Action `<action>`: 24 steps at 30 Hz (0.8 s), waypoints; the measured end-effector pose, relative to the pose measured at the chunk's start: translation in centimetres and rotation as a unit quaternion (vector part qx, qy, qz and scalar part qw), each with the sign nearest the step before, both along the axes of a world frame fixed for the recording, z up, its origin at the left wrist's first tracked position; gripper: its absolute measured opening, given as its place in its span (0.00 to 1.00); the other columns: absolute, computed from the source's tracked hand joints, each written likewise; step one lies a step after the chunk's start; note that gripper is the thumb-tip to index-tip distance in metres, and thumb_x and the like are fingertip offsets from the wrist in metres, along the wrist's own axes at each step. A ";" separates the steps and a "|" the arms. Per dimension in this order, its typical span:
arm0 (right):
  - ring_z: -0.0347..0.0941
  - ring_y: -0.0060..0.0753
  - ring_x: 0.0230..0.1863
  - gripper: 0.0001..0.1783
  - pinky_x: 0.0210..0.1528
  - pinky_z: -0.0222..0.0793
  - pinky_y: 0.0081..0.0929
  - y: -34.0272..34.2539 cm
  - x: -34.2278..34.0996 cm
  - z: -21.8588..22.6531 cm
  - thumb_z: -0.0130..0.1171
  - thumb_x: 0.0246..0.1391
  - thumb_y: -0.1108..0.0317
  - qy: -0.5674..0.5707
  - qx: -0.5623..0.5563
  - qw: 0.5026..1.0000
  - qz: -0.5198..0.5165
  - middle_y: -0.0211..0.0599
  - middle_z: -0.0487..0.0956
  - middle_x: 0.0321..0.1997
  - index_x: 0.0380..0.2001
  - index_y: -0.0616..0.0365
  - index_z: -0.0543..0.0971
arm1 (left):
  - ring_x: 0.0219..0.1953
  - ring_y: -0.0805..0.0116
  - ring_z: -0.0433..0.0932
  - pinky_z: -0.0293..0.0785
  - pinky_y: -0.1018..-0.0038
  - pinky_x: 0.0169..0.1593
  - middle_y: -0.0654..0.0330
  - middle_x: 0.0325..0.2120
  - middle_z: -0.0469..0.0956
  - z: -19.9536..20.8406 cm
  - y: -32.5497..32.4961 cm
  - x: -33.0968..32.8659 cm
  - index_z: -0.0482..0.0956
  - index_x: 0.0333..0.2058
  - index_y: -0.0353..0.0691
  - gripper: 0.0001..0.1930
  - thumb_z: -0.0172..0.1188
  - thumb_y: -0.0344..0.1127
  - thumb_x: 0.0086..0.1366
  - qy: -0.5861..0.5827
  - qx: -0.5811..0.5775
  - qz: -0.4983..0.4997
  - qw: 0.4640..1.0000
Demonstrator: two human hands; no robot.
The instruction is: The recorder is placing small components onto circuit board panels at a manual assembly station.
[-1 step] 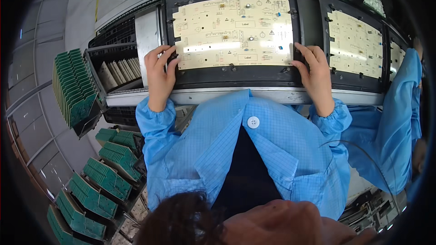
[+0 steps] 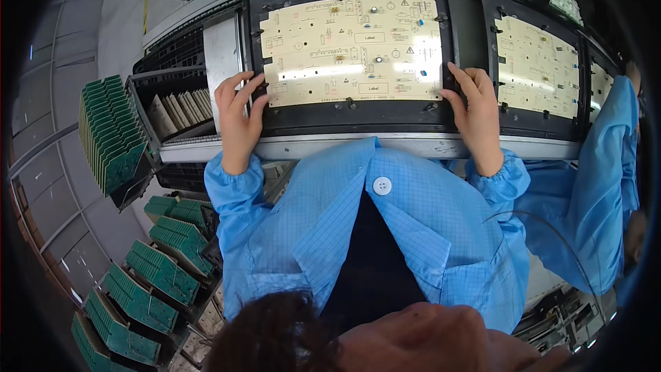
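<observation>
A cream circuit board [image 2: 330,48] with a few small parts on it lies flat in a black carrier frame [image 2: 303,120], with dark clips round its edges. My left hand [image 2: 237,117] is at the board's lower left corner, beside a black clip [image 2: 264,88]; its thumb and forefinger are apart with nothing between them. At the lower right corner, my right hand [image 2: 476,114] rests its fingertips at the frame's side. Its fingers are spread and hold nothing.
Another framed cream board [image 2: 537,69] sits to the right, with a person's blue sleeve [image 2: 613,131] beyond it. At left, a bin [image 2: 182,114] holds upright boards, next to a rack of green boards [image 2: 113,131]. More green boards [image 2: 141,296] stand lower left. A metal rail [image 2: 379,148] runs along the front.
My left hand has shifted slightly left, and its thumb and forefinger sit a little farther from the clip. My right hand is almost unchanged.
</observation>
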State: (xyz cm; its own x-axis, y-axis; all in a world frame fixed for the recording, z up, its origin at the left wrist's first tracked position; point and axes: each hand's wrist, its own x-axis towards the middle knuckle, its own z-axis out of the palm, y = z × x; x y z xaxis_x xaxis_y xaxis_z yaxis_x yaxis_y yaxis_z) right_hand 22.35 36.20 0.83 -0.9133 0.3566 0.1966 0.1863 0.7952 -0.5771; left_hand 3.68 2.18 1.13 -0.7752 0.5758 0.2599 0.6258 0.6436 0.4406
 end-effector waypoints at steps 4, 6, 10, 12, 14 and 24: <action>0.70 0.34 0.34 0.16 0.34 0.67 0.26 -0.3 -0.1 -2.5 0.67 0.49 0.74 0.055 -0.004 0.997 -0.048 0.39 0.73 0.36 0.43 0.64 0.80 | 0.62 0.51 0.59 0.58 0.59 0.62 0.62 0.54 0.74 1.1 -2.5 1.6 0.86 0.39 0.45 0.14 0.71 0.32 0.50 -0.038 -0.076 -0.026 0.996; 0.70 0.33 0.33 0.14 0.33 0.67 0.25 -0.4 -0.4 -2.8 0.66 0.50 0.75 0.068 -0.012 0.995 -0.072 0.38 0.73 0.36 0.42 0.64 0.81 | 0.64 0.50 0.56 0.56 0.57 0.64 0.65 0.56 0.73 0.4 -3.2 2.2 0.87 0.36 0.46 0.14 0.72 0.32 0.48 -0.058 -0.074 -0.023 0.995; 0.71 0.31 0.33 0.09 0.33 0.67 0.23 -0.2 -0.8 -2.7 0.64 0.50 0.79 0.083 -0.078 0.991 -0.076 0.38 0.75 0.36 0.37 0.63 0.82 | 0.64 0.50 0.57 0.58 0.57 0.63 0.64 0.54 0.75 -0.9 -3.1 2.2 0.87 0.35 0.46 0.12 0.71 0.30 0.48 -0.033 -0.066 -0.011 0.997; 0.71 0.33 0.34 0.09 0.35 0.68 0.23 -0.1 -1.1 -2.7 0.63 0.50 0.81 0.091 -0.081 0.990 -0.065 0.38 0.76 0.36 0.36 0.63 0.82 | 0.63 0.50 0.58 0.58 0.57 0.63 0.64 0.54 0.75 -0.8 -2.7 2.0 0.87 0.35 0.46 0.12 0.70 0.29 0.49 -0.028 -0.052 -0.009 0.998; 0.71 0.36 0.38 0.09 0.40 0.68 0.26 0.0 -1.1 -2.8 0.61 0.49 0.83 0.114 -0.048 0.992 -0.017 0.38 0.77 0.37 0.35 0.61 0.82 | 0.62 0.52 0.61 0.60 0.56 0.62 0.64 0.51 0.77 -0.3 -2.2 2.1 0.86 0.33 0.45 0.10 0.70 0.28 0.49 0.020 -0.056 -0.021 0.998; 0.67 0.42 0.41 0.10 0.46 0.65 0.32 0.0 -0.1 0.4 0.62 0.48 0.77 0.066 -0.021 0.995 0.071 0.36 0.77 0.36 0.37 0.59 0.80 | 0.56 0.57 0.71 0.61 0.53 0.63 0.64 0.42 0.77 0.3 -1.3 -1.2 0.84 0.31 0.48 0.09 0.65 0.29 0.49 0.093 -0.136 -0.154 0.974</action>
